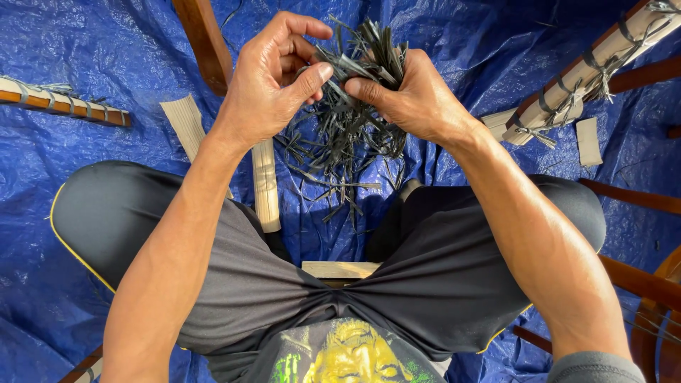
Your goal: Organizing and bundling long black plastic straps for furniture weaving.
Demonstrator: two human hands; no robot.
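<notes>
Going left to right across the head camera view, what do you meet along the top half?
Bound slat piece → loose pale slat → left hand → bundle of dark strips → right hand → bound slat frame, all over the blue tarp.

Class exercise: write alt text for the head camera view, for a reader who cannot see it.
Two bare hands, left hand and right hand, grip a bundle of dark thin strips above a blue tarp. The person sits cross-legged in dark shorts, with pale flat slats and strip-bound wooden pieces around.
</notes>
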